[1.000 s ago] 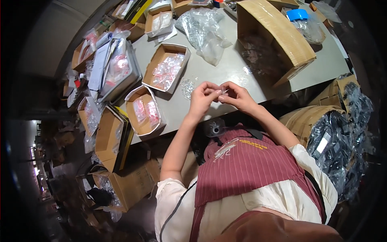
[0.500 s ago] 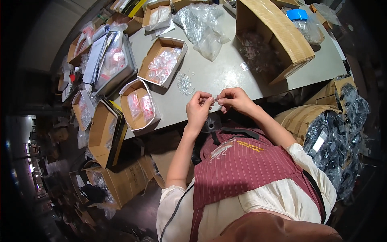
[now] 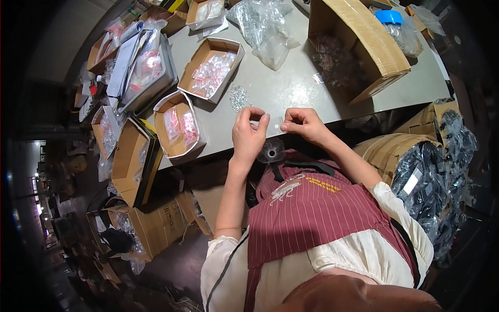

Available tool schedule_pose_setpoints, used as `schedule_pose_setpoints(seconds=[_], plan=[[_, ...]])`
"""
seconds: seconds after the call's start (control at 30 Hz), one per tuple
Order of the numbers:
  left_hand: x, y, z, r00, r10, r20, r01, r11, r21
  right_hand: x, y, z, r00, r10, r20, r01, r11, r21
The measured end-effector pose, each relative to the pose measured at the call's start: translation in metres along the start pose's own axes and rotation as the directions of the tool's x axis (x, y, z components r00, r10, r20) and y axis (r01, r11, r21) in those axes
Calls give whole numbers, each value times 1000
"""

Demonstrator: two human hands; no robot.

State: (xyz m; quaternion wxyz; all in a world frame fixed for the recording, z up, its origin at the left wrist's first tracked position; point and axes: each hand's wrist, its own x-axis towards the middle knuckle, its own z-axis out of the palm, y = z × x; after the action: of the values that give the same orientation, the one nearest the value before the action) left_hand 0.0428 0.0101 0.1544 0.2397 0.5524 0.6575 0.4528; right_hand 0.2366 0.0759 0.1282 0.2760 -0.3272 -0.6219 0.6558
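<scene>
Over the table's near edge, my right hand (image 3: 305, 126) pinches a small clear plastic bag (image 3: 276, 126) with a white round spot on it. The bag hangs in the gap between my two hands. My left hand (image 3: 249, 134) is at the other side, its thumb and forefinger tips brought together in a ring; anything between them is too small to make out. Just beyond it lies a pile of small silvery screw-like pieces (image 3: 238, 98). Farther off, an open carton (image 3: 195, 66) holds many small clear bags with red edges.
A smaller carton (image 3: 196, 147) of red-and-clear bags stands left of my left hand. A large tilted cardboard box (image 3: 387, 57) with dark contents is at the right back. A crumpled clear plastic bag (image 3: 270, 39) lies at the back. Black-wrapped goods fill a box (image 3: 410, 182) at the right.
My hands, close together before, have moved apart; the left has gone slightly left and up toward the pile. The small clear bag now shows between them, held by the right.
</scene>
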Motion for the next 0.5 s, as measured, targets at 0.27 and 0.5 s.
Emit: schedule_pose_setpoints(seconds=[0.27,0.5], plan=[[-8,14,0,923,-117,366,159,983,-88,-3,-1,0,995,-55,80,48,994,94],[-5,23,-6,976,122,180,-105,989,-104,-3,-11,1,993,28,111,-42,991,124]])
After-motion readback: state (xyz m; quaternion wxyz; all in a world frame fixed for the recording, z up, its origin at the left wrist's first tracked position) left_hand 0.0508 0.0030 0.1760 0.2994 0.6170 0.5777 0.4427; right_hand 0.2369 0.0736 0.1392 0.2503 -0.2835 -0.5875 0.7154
